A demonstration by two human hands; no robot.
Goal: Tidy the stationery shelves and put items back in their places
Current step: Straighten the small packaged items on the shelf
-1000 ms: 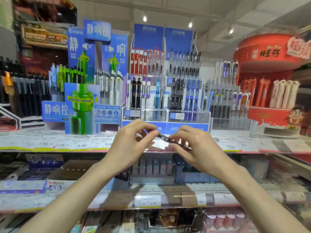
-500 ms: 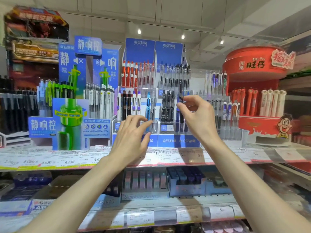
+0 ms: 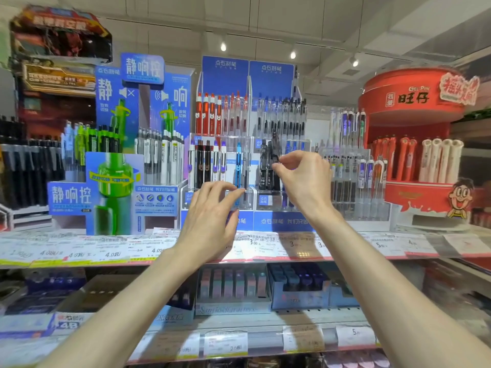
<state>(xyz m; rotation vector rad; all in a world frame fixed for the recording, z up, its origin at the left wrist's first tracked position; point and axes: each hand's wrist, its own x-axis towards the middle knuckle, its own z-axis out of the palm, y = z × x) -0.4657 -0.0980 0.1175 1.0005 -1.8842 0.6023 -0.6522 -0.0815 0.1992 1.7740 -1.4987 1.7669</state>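
My right hand is raised at the clear tiered pen stand with blue header cards. Its thumb and fingertips pinch a black pen that stands upright among other dark pens in the stand's middle row. My left hand hovers lower and to the left with relaxed, nearly straight fingers and holds nothing. Its fingertips are at the front of the compartment with a blue pen; I cannot tell whether they touch it.
A blue and green pen display stands to the left and a red round gel-pen display to the right. Price labels line the shelf edge. Boxes of refills fill the lower shelf. Black pens stand far left.
Both hands rose from the shelf edge, where they held the pen together. The left let go, and the right carried the pen up into the middle row of the stand.
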